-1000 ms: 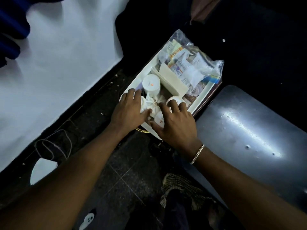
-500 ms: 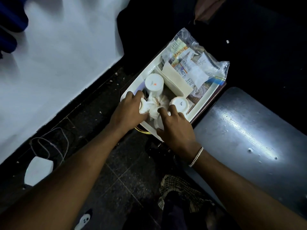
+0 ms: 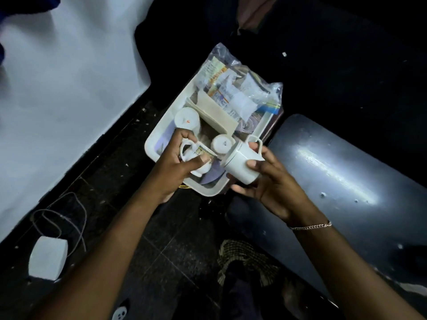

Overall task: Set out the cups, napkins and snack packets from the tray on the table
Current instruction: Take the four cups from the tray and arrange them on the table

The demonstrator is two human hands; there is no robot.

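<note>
A white tray point(image 3: 159, 130) lies on the dark floor. My right hand point(image 3: 272, 188) holds a white cup point(image 3: 240, 163) tilted on its side, lifted above the tray's near right corner. My left hand point(image 3: 175, 165) grips another white cup point(image 3: 191, 155) by its handle, with a small patterned packet point(image 3: 205, 150) against it. Two more cups stay upside down in the tray: one point(image 3: 186, 118) at the left, one point(image 3: 223, 143) in the middle. Folded napkins point(image 3: 217, 112) lie beside them. A clear bag of snack packets point(image 3: 235, 88) fills the tray's far end.
The white table point(image 3: 64, 77) spreads to the left of the tray. A dark metal seat point(image 3: 335, 172) is at the right. A white block point(image 3: 47, 257) and a loose cable point(image 3: 60, 220) lie on the floor at the lower left. Checked cloth point(image 3: 245, 257) sits below.
Both hands have risen from the tray's near end, each with a cup. The right cup now lies on its side in the air; the left cup hangs by its handle.
</note>
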